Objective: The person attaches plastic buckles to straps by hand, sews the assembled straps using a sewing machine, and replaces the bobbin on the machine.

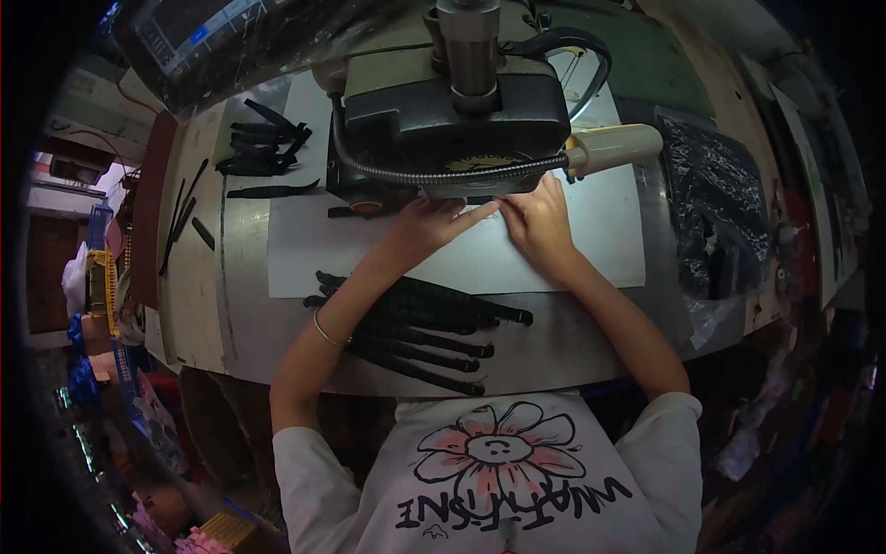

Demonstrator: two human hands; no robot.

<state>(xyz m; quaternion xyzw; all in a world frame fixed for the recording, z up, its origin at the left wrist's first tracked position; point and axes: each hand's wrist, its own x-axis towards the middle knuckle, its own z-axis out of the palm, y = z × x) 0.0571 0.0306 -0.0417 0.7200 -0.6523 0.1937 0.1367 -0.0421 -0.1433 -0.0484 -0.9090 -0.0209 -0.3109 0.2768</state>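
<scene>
My left hand [432, 224] and my right hand [537, 222] meet under the front edge of a dark machine head [452, 125], which looks like a sewing machine. A small dark piece [478, 199] shows between my fingertips, too little of it to name. Both hands are closed at the tips, and the machine hides some of the fingers. White sheet [443, 263] lies beneath my hands. Near my left forearm is a fanned bundle of black fabric strips [415, 319]. More black strips [263, 143] are piled left of the machine, with a single strip [273, 191] below them.
A beige lamp [614, 150] on a flexible metal arm sits right of the machine head. A screen [198, 37] stands at the upper left. Clear plastic bag with dark contents [715, 198] lies on the right. Several thin black strips [185, 212] rest at the left edge.
</scene>
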